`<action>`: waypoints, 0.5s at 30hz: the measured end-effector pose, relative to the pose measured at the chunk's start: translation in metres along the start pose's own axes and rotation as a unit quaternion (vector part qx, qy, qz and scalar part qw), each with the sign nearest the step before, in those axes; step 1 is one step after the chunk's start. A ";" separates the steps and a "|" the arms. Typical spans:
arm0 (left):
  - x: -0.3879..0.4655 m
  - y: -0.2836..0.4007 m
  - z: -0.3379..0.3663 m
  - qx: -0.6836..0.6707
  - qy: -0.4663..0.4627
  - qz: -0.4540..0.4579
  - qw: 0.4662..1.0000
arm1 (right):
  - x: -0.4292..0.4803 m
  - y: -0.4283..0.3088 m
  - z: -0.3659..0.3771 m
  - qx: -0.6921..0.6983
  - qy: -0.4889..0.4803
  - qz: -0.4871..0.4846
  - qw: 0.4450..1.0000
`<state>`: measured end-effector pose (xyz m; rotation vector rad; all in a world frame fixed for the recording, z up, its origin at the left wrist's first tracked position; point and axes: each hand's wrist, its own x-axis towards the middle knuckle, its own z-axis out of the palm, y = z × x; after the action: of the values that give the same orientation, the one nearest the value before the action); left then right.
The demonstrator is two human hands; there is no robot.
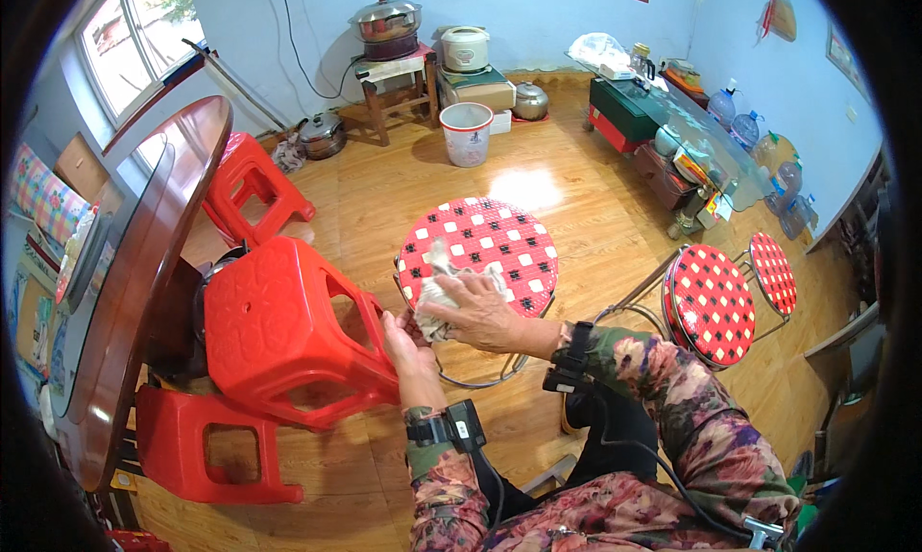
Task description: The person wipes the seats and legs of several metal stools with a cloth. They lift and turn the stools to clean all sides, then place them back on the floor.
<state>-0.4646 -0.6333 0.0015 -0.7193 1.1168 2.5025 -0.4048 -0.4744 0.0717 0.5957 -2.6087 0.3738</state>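
Note:
A round stool (pixel 490 242) with a red, white and black checked seat stands before me on thin metal legs. My right hand (pixel 472 310) presses a crumpled, light-coloured cloth (pixel 434 308) onto the near left part of that seat. Palm turned up, my left hand (pixel 409 350) is at the seat's near left rim, its fingers curled in beneath the edge and partly hidden by the cloth. Close to the left hand's outer side is a leg of a red plastic stool (pixel 263 314), which is tilted.
More red plastic stools (pixel 248 184) (pixel 202 444) are beside the glass-topped wooden table (pixel 144 264) at left. Two checked stools (pixel 713 303) (pixel 774 274) stand at right. Ahead are a white bucket (pixel 467 138), a rice cooker (pixel 464 50) and a low glass table (pixel 691 138).

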 end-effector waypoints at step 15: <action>-0.004 0.013 0.009 0.008 0.043 -0.043 0.998 | 0.051 0.152 0.008 -0.050 -0.066 0.182 0.980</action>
<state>-0.4705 -0.6356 0.0167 -0.8585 1.1094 2.4086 -0.5197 -0.3626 0.0641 0.1081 -2.8448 0.3190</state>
